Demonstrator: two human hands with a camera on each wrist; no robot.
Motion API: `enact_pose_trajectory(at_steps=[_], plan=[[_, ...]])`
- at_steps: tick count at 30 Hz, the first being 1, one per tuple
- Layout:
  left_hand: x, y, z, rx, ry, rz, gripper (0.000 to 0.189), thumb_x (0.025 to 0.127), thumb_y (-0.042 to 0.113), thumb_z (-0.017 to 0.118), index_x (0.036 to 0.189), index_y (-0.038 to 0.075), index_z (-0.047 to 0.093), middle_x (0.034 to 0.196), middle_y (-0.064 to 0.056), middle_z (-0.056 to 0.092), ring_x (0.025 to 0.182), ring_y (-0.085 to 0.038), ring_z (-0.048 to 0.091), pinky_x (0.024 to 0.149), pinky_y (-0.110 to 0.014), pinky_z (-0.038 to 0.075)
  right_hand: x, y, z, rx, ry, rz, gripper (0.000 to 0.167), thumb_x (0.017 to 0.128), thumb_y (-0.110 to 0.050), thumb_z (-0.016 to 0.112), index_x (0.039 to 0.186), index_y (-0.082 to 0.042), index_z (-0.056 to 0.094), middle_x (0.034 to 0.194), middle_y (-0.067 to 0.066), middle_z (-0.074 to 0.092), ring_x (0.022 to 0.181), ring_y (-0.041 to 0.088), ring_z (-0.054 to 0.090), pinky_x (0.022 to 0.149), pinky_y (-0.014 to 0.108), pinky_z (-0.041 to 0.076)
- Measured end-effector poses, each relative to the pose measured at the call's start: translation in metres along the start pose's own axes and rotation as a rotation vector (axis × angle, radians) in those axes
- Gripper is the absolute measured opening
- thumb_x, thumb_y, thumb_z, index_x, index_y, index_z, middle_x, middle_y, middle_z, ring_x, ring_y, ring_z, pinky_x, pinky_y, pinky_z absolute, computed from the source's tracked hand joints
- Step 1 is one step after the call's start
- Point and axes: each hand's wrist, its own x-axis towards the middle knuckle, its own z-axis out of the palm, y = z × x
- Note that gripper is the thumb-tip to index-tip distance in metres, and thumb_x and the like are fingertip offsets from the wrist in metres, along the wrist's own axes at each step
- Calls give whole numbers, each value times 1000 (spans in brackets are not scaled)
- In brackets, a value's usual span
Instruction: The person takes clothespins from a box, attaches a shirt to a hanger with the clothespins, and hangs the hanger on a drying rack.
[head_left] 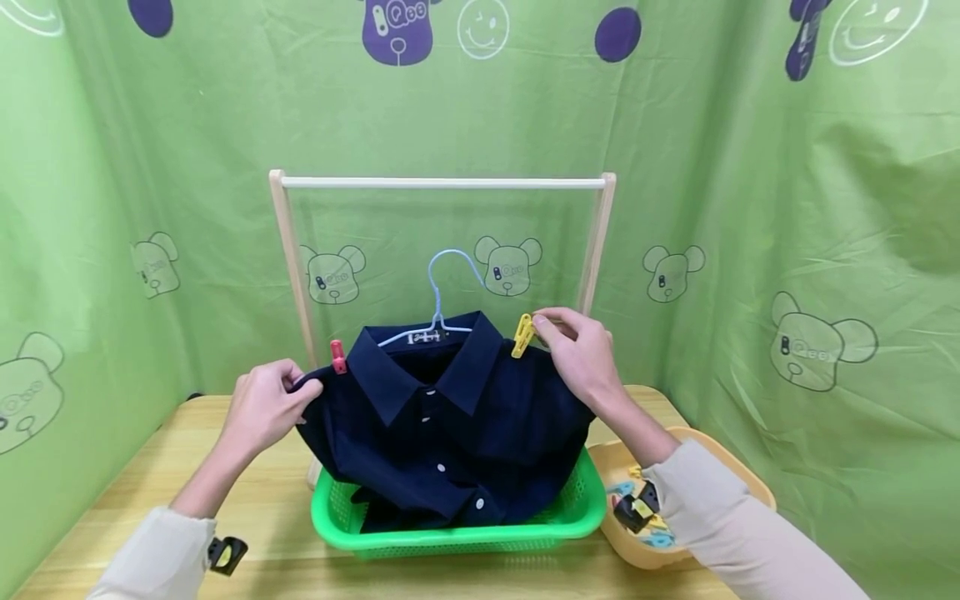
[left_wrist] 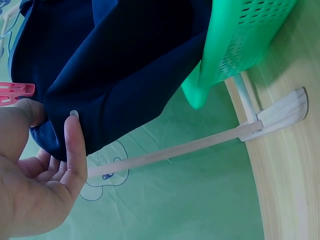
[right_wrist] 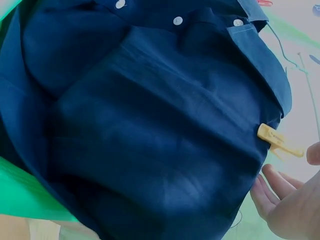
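Note:
A dark navy shirt (head_left: 480, 417) with white buttons sits on a light blue hanger (head_left: 437, 292), its lower part down in a green basket (head_left: 326, 521). My left hand (head_left: 266, 404) pinches the shirt's shoulder cloth, just outside a red clothespin (head_left: 338, 357) clipped there. On the other shoulder is a yellow clothespin (right_wrist: 272, 137), clipped to the cloth beside the collar. Around its free end, my right hand (right_wrist: 290, 205) has thumb and fingers spread apart. Those fingers touch the shirt's edge or lie just behind it; the thumb stands clear of the clothespin.
Behind the basket stands a wooden rack (head_left: 288, 250) with a white crossbar (head_left: 442, 182). An orange tub (head_left: 757, 483) of several coloured clothespins sits at the right, partly under my right forearm. Green printed curtains (head_left: 750, 208) surround the wooden table (head_left: 120, 508).

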Motion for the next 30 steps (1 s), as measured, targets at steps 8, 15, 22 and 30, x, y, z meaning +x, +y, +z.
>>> enact_pose_trajectory(at_steps=[8,15,22,30], plan=[[1,1,-6,-5,15,-7,16,87,20,61,76,10,62,55,3,64,48,-8,66,57,-30,47,1,7,-8,-36,40,19,44,100,-48,55,120,-13,72,95,12,78,99,30,71,90,43,49],[2,1,-12,0,35,-19,16,87,20,62,75,10,62,55,3,64,48,-8,66,56,-30,48,1,15,-16,-67,91,28,40,100,-44,56,118,-13,73,89,12,77,90,29,73,81,37,49],[9,5,-24,17,66,-12,17,87,22,61,76,9,64,54,3,64,48,-9,67,58,-30,47,0,23,-27,-124,147,23,37,100,-40,56,112,-10,74,89,16,76,84,28,71,75,33,48],[21,7,-40,59,125,22,19,87,23,61,75,9,65,55,3,66,45,-7,65,61,-35,48,-3,31,-32,-135,143,34,35,101,-37,55,111,-8,73,90,18,76,85,31,71,68,30,48]])
